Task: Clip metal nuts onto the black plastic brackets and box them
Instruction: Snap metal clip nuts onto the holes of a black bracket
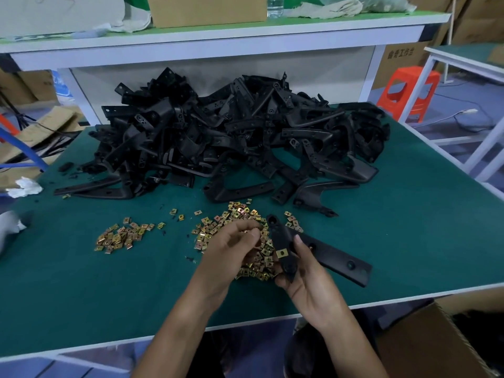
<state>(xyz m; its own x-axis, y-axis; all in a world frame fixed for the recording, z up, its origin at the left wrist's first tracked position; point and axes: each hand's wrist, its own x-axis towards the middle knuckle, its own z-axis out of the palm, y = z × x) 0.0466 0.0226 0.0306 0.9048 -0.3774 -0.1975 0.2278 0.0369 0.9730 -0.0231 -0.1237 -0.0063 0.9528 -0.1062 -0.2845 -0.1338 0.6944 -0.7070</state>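
My right hand grips one black plastic bracket just above the green table, and a gold metal nut sits clipped on the bracket's near arm. My left hand hovers over the main heap of gold nuts, fingers curled together as if pinching a nut; the nut itself is hidden by the fingertips. A smaller heap of nuts lies to the left. Across the back of the table rises a big pile of black brackets.
An open cardboard box stands on the floor at lower right, below the table's front edge. White rags lie at the table's left edge. A red stool and a second bench stand behind.
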